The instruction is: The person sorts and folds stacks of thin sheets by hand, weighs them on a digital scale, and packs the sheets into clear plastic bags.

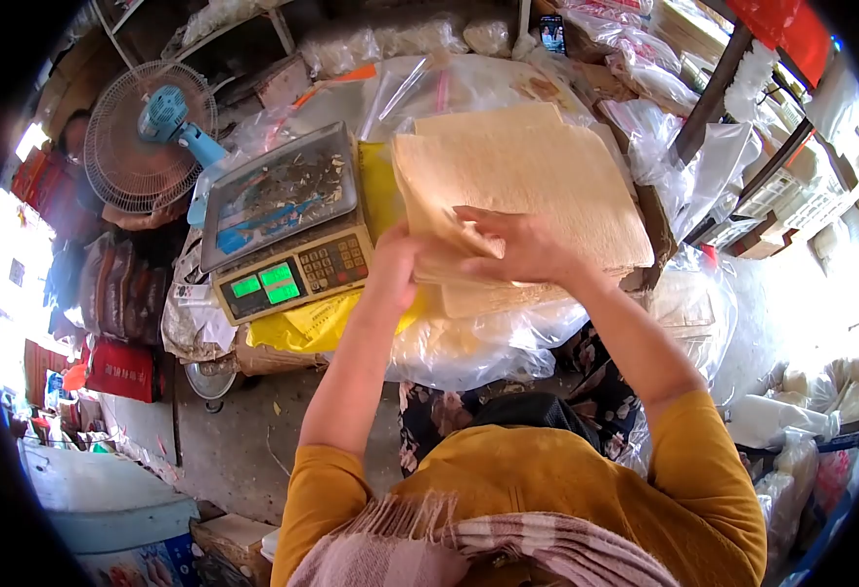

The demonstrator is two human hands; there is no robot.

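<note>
A thick stack of thin tan sheets (537, 161) with slightly ragged edges lies in front of me on clear plastic. My left hand (397, 266) grips the near left corner of the sheets, its fingertips partly hidden by them. There the upper sheets curl and bend up. My right hand (525, 249) rests over the near part of the stack, thumb and fingers stretched apart toward the curled corner. Left of the stack stands a digital scale (287, 274) with lit green displays. Scraps and bits of blue lie on its metal pan (283, 196).
Yellow plastic (302, 323) lies under the scale, and a clear plastic bag (478, 347) hangs over the table's near edge. A fan (151, 137) stands at the left. Plastic bags (644, 127) crowd the right side. A metal pot (211, 382) sits on the floor.
</note>
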